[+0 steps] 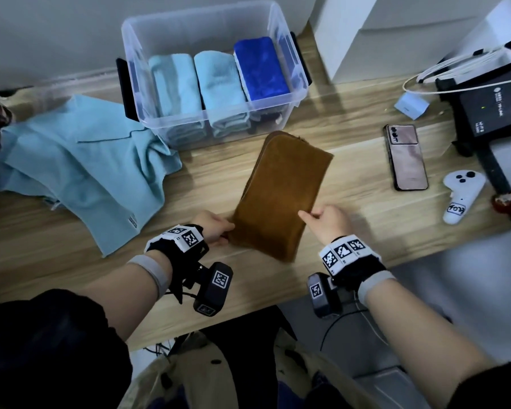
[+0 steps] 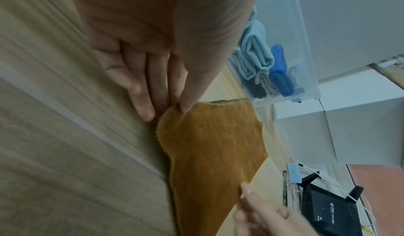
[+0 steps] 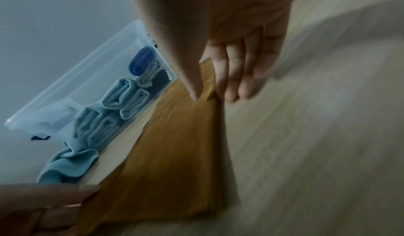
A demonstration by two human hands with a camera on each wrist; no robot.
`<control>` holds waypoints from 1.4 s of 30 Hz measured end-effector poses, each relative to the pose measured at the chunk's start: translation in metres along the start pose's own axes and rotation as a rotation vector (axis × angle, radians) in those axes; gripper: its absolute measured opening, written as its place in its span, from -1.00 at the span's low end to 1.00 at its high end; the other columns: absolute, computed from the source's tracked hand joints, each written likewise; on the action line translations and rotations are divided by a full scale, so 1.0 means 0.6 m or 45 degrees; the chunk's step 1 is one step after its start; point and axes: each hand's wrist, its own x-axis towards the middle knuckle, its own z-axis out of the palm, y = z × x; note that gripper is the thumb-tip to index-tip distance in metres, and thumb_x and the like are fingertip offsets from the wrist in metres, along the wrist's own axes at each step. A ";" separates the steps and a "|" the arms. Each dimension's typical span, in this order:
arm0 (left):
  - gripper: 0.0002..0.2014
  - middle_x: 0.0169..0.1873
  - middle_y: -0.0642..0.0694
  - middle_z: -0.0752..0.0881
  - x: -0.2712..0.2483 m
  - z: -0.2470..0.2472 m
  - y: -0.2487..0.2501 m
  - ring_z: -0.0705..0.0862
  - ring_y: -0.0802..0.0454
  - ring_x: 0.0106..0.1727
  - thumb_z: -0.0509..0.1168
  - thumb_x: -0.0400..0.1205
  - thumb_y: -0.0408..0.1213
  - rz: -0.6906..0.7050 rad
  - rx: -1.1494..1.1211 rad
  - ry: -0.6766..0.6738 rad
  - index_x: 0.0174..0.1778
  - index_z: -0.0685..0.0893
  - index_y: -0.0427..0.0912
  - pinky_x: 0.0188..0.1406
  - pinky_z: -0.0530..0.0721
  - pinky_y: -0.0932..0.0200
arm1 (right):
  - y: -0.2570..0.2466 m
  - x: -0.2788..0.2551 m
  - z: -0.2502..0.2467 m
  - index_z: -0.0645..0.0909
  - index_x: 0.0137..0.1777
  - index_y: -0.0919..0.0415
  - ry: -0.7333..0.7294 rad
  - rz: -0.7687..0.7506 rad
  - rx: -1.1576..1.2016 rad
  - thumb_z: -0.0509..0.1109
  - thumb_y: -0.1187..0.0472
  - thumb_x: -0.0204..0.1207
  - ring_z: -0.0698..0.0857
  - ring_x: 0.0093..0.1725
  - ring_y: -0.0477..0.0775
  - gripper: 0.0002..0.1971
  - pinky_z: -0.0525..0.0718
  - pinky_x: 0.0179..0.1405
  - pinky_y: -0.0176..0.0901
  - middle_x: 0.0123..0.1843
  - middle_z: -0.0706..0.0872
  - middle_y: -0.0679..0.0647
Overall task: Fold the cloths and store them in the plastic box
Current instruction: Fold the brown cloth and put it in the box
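Observation:
A brown cloth (image 1: 281, 196), folded into a long strip, lies on the wooden table in front of the clear plastic box (image 1: 198, 10). My left hand (image 1: 228, 231) pinches its near left corner, thumb on top (image 2: 177, 106). On the strip's right edge, my right hand (image 1: 307, 215) pinches the cloth between thumb and fingers (image 3: 207, 96). Inside the box stand rolled light blue cloths (image 1: 195, 84) and a dark blue cloth (image 1: 260, 69). An unfolded light blue cloth (image 1: 86, 166) lies spread at the left of the table.
Right of the brown cloth lie a phone (image 1: 406, 157), a white controller (image 1: 460, 196), a small blue block (image 1: 410, 106) and a black router (image 1: 496, 113) with white cables. The table's front edge (image 1: 248, 317) runs just behind my wrists.

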 end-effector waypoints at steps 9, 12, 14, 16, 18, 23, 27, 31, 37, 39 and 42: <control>-0.79 -0.39 -0.19 0.59 -0.015 0.013 0.013 0.50 0.22 -0.86 0.41 0.52 -0.44 0.059 -0.043 0.014 0.01 0.54 -0.24 -0.88 0.39 0.45 | -0.003 -0.050 0.034 0.66 0.09 0.40 -0.475 0.352 0.492 0.50 0.15 0.45 0.66 -0.43 -0.04 -0.66 0.58 -0.60 -0.35 0.04 0.77 0.22; -0.70 -0.36 -0.19 0.57 -0.017 0.014 0.017 0.48 0.21 -0.87 0.37 0.53 -0.52 0.070 -0.065 -0.017 0.09 0.46 -0.20 -0.89 0.38 0.44 | -0.005 -0.056 0.028 0.56 0.19 0.40 -0.513 0.439 0.686 0.42 0.24 0.51 0.66 -0.42 -0.01 -0.68 0.50 -0.57 -0.30 0.09 0.68 0.27; -0.68 -0.32 -0.19 0.60 -0.017 0.011 0.018 0.49 0.23 -0.85 0.36 0.54 -0.50 0.088 -0.070 -0.017 0.10 0.42 -0.18 -0.88 0.39 0.45 | 0.000 -0.063 0.025 0.53 0.07 0.33 -0.552 0.461 0.797 0.37 0.27 0.55 0.67 -0.43 -0.03 -0.83 0.49 -0.58 -0.32 -0.08 0.67 0.20; -0.66 -0.38 -0.17 0.59 -0.022 0.007 0.020 0.47 0.25 -0.85 0.35 0.55 -0.49 0.124 -0.048 -0.045 0.13 0.39 -0.12 -0.88 0.35 0.45 | 0.011 -0.069 0.024 0.49 -0.12 0.23 -0.560 0.447 0.938 0.33 0.30 0.57 0.67 -0.54 -0.11 -0.93 0.47 -0.66 -0.40 -0.34 0.73 0.08; -0.62 -0.50 -0.16 0.53 -0.030 0.002 0.021 0.44 0.25 -0.86 0.33 0.56 -0.48 0.194 0.023 -0.087 0.16 0.38 -0.05 -0.88 0.32 0.44 | 0.024 -0.072 0.030 0.42 -0.21 0.16 -0.475 0.420 1.073 0.33 0.33 0.57 0.65 -0.62 -0.15 -0.82 0.48 -0.69 -0.42 -0.52 0.73 0.02; -0.83 -0.47 -0.10 0.49 -0.035 -0.005 0.015 0.47 0.28 -0.76 0.26 0.62 -0.45 0.280 0.156 -0.310 -0.12 0.59 -0.06 -0.75 0.33 0.42 | 0.042 -0.093 0.031 0.58 -0.09 0.10 -0.370 0.198 1.217 0.31 0.37 0.57 0.64 -0.45 -0.05 -0.86 0.53 -0.52 -0.35 -0.35 0.66 0.13; -0.76 -0.38 -0.11 0.59 -0.026 -0.011 0.006 0.57 0.27 -0.66 0.23 0.63 -0.47 0.224 0.118 -0.426 -0.19 0.72 -0.09 -0.59 0.35 0.39 | 0.055 -0.100 0.023 0.72 -0.01 0.12 -0.546 0.112 1.266 0.29 0.30 0.59 0.80 -0.16 -0.02 -0.83 0.66 -0.18 -0.30 -0.16 0.81 0.11; -0.53 -0.53 -0.07 0.70 -0.024 -0.019 0.003 0.67 0.21 -0.51 0.01 0.54 -0.66 0.189 0.112 -0.452 -0.10 0.75 -0.10 -0.54 0.33 0.37 | 0.062 -0.101 0.019 0.63 0.23 0.07 -0.655 0.041 1.263 0.34 0.34 0.54 0.75 0.17 -0.01 -0.70 0.63 0.22 -0.16 0.14 0.79 0.01; -0.48 -0.68 0.07 0.65 -0.021 -0.025 0.001 0.40 0.23 -0.66 0.14 0.50 -0.72 0.385 0.261 -0.429 0.19 0.69 -0.10 -0.66 0.35 0.47 | 0.057 -0.101 0.031 0.53 0.34 0.34 -0.478 0.065 1.162 0.37 0.44 0.49 0.76 -0.09 -0.20 -0.61 0.65 0.05 -0.35 0.08 0.76 0.14; -0.50 -0.65 0.06 0.71 -0.024 -0.021 0.001 0.48 0.27 -0.70 0.13 0.52 -0.73 0.422 0.176 -0.406 0.20 0.67 -0.13 -0.67 0.40 0.52 | 0.056 -0.098 0.036 0.53 0.32 0.38 -0.413 0.104 1.201 0.34 0.38 0.54 0.77 -0.24 -0.24 -0.66 0.67 -0.11 -0.43 0.13 0.74 0.25; -0.62 -0.46 0.02 0.82 -0.024 -0.019 -0.002 0.68 0.29 -0.57 0.19 0.55 -0.70 0.436 0.017 -0.422 0.03 0.73 -0.17 -0.59 0.54 0.54 | 0.058 -0.092 0.043 0.58 0.22 0.41 -0.283 0.152 1.257 0.34 0.32 0.56 0.76 -0.30 -0.18 -0.73 0.65 -0.19 -0.41 0.00 0.79 0.21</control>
